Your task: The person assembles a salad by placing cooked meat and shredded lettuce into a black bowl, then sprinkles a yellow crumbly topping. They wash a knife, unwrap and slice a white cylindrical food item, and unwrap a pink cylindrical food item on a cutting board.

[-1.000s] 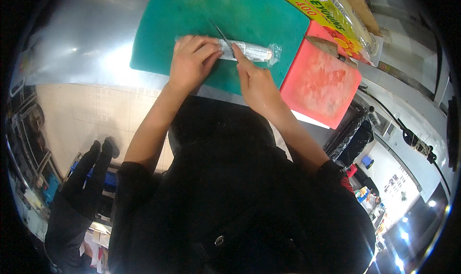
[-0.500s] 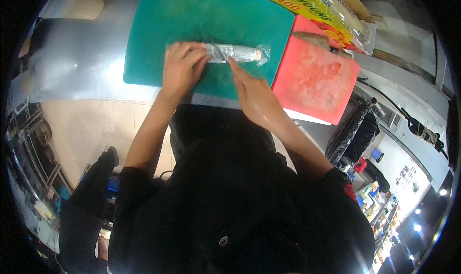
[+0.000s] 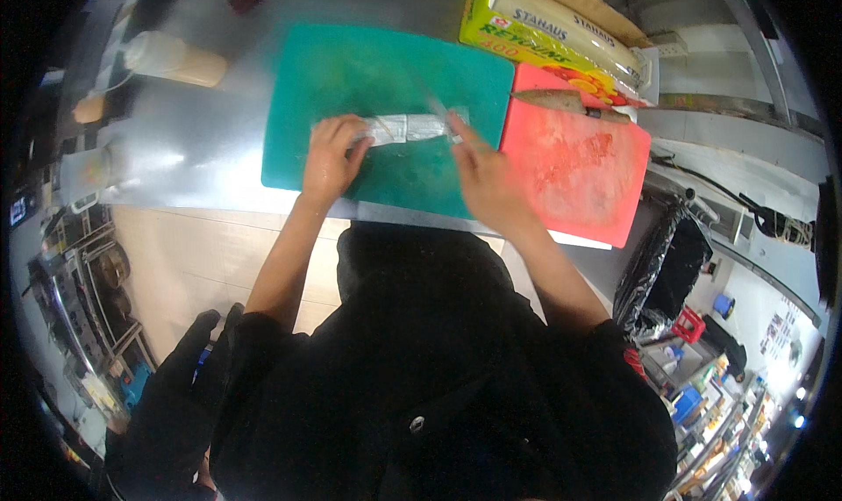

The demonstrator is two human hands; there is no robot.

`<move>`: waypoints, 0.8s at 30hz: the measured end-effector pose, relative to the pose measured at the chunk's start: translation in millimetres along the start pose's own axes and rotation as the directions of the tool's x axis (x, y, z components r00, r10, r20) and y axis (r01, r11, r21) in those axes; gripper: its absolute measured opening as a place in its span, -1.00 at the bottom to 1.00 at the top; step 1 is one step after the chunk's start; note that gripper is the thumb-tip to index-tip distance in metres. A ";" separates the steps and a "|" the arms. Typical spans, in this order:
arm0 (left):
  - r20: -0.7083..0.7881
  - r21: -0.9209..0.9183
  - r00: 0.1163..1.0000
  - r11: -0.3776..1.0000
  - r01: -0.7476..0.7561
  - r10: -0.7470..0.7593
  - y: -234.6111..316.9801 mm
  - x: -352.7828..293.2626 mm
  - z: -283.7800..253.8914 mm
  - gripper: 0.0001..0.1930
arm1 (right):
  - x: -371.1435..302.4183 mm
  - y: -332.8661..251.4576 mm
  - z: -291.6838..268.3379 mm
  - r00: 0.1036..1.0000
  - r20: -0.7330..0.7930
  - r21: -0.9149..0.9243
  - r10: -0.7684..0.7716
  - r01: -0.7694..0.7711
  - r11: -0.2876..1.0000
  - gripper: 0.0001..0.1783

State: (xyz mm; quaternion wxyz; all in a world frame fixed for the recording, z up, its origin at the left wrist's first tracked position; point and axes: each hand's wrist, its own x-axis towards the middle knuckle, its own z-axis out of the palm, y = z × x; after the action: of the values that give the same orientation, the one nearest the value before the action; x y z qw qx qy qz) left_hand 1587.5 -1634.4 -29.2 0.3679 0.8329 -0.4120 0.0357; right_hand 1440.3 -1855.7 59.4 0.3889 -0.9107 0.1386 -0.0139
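Note:
A roll in clear wrap [image 3: 386, 130], whitish and printed, lies crosswise on the green cutting board [image 3: 386, 71]. A dividing line shows near its middle. My left hand [image 3: 331, 163] is closed over the roll's left end, its fingers pressed onto it. A knife [image 3: 431, 100] is in my right hand [image 3: 487, 172], its thin blade blurred and slanting up and away to the left. That blade is at the roll's right end; whether it touches the wrap I cannot tell. My right fingers partly hide the twisted right end.
A red cutting board [image 3: 574, 185] adjoins on the right, with a second, broad-bladed knife [image 3: 548, 99] across its far edge. Behind stands a yellow-green box of wrap film [image 3: 561, 32]. A squeeze bottle [image 3: 175, 60] lies at the far left. Another person's dark-clothed leg [image 3: 167, 387] shows at lower left.
My right hand and the knife have shifted from the roll's middle to its right end. A dividing line now shows at the middle. My left hand stays on the left end.

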 end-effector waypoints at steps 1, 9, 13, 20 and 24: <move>0.027 0.041 0.999 0.999 0.019 -0.021 4.1 0.4 -5.9 -0.59 | 8.6 3.1 -11.1 0.993 0.034 -0.056 0.109 -0.107 0.993 -0.45; 0.397 0.358 0.900 0.933 0.028 -0.179 16.2 22.8 -28.2 -0.49 | 78.6 47.5 -4.5 0.993 0.020 -0.443 -0.119 0.116 0.889 -0.31; 0.461 0.306 0.839 0.939 0.155 -0.289 14.9 30.7 -33.3 -0.57 | 75.3 26.1 19.0 0.827 -0.059 -0.397 -0.559 0.494 0.773 -0.34; 0.426 0.302 0.846 0.932 0.200 -0.320 37.6 32.3 -75.2 -0.56 | 74.9 -15.1 30.4 0.874 0.463 -0.394 -0.146 0.351 0.850 -0.59; 0.377 0.336 0.826 0.893 0.299 -0.418 53.6 33.8 -81.0 -0.62 | 61.0 -28.1 11.9 0.911 0.385 -0.393 -0.147 0.306 0.867 -0.68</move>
State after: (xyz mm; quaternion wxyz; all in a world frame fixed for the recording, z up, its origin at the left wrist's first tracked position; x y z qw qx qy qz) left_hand 1591.3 -1625.7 73.2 0.1520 0.9230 -0.3104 -0.1693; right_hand 1507.4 -1844.9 66.1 0.1839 -0.9734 -0.0412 0.1305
